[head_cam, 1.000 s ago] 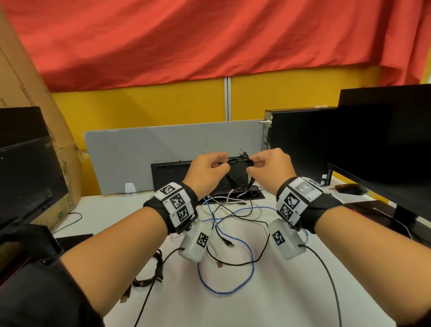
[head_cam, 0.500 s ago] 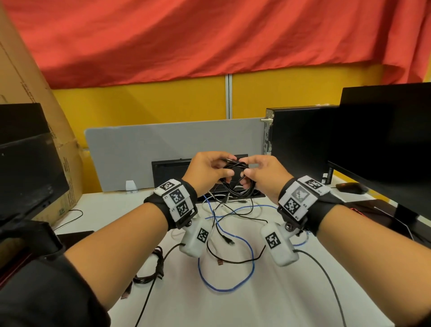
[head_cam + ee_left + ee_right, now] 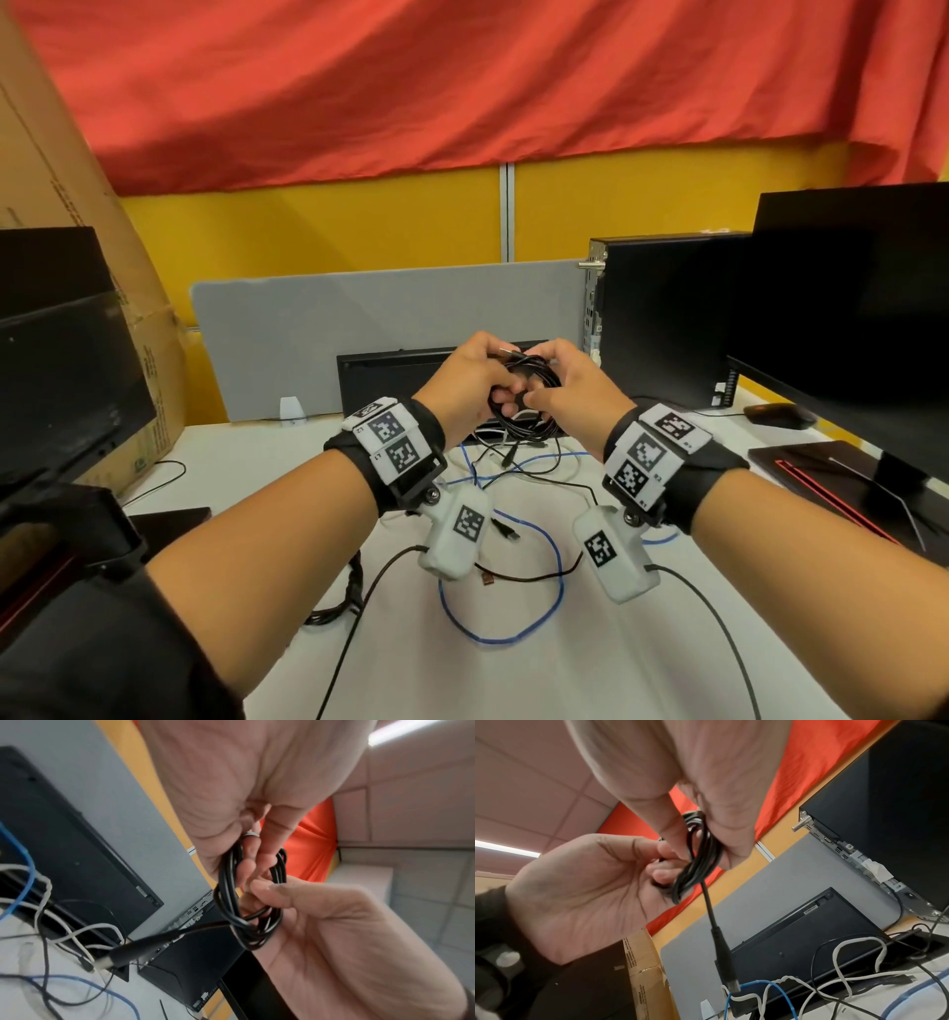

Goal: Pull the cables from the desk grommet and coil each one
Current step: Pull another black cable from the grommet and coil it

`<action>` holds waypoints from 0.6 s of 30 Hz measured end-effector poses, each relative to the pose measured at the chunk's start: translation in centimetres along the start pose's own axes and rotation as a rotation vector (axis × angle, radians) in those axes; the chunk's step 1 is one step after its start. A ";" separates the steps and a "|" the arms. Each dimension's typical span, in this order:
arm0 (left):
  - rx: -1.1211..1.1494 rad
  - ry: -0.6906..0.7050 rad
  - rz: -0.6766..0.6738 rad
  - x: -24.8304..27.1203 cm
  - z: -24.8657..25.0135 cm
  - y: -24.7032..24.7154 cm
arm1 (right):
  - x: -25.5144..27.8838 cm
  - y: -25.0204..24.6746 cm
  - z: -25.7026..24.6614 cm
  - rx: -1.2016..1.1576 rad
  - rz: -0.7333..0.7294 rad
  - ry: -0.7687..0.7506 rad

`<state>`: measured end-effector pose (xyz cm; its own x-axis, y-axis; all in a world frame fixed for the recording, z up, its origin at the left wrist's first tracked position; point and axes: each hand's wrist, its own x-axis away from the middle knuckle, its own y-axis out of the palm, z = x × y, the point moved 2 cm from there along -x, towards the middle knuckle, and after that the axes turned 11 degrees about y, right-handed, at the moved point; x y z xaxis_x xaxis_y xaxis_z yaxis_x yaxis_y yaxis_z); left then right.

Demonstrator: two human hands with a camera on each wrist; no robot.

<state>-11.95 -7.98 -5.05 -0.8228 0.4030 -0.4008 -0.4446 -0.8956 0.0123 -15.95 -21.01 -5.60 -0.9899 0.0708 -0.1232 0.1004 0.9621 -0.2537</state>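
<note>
Up above the desk grommet, both hands meet around a coiled black cable, held in the air clear of the white desk. The left hand curls its fingers through the loops and pinches the bundle, while the right hand pinches the opposite side of the coil between thumb and fingers. From the right wrist view, one free end of this cable, a black plug, hangs straight down from the coil toward the grommet. Just in front of the grommet, nearer the person, a blue cable lies in a wide loose loop on the desk, crossed by a thin black cable. White cables rise out of the grommet and spill beside it. Behind the grommet stands a grey divider panel, and to its right a black computer tower.
</note>
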 end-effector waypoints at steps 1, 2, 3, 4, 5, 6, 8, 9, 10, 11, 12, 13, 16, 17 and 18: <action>0.081 -0.018 0.019 -0.1 0.1 0.1 | -0.1 0.0 0.0 -0.005 0.020 -0.014; 0.140 -0.031 0.022 -0.1 0.2 0.2 | -0.1 -0.1 0.0 -0.029 0.029 -0.022; 0.172 -0.041 0.016 -0.1 0.3 0.2 | -0.1 -0.1 0.1 -0.063 0.034 -0.027; 0.186 -0.043 0.011 -0.1 0.3 0.2 | -0.1 -0.2 0.0 -0.092 0.041 -0.034; 0.188 -0.035 0.011 -0.2 0.2 0.1 | -0.2 -0.3 0.0 -0.109 0.051 -0.040; 0.183 -0.022 0.018 -0.2 0.1 0.1 | -0.2 -0.3 -0.2 -0.116 0.060 -0.045; 0.186 0.009 0.030 -0.3 -0.2 -0.1 | -0.3 -0.5 -0.4 -0.134 0.079 -0.062; 0.191 0.023 0.038 -0.4 -0.3 -0.2 | -0.3 -0.6 -0.5 -0.142 0.093 -0.074; 0.192 0.035 0.051 -0.4 -0.5 -0.3 | -0.2 -0.7 -0.6 -0.151 0.105 -0.085; 0.185 0.045 0.065 -0.4 -0.6 -0.4 | -0.2 -0.7 -0.5 -0.163 0.110 -0.088; 0.168 0.056 0.081 -0.4 -0.7 -0.4 | -0.1 -0.7 -0.5 -0.183 0.104 -0.083; 0.144 0.068 0.097 -0.4 -0.8 -0.4 | 0.1 -0.6 -0.5 -0.214 0.088 -0.067; 0.064 0.092 0.144 -0.5 -0.8 -0.3 | 0.3 -0.5 -0.5 -0.394 -0.017 0.035; 0.040 0.099 0.159 -0.5 -0.7 -0.3 | 0.4 -0.4 -0.6 -0.457 -0.065 0.070; 0.015 0.107 0.168 -0.4 -0.6 -0.3 | 0.5 -0.3 -0.8 -0.499 -0.109 0.105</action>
<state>-11.25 -8.03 -5.43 -0.8437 0.2247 -0.4875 -0.3098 -0.9455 0.1003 -16.54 -21.09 -4.82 -0.9992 -0.0350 -0.0179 -0.0382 0.9721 0.2315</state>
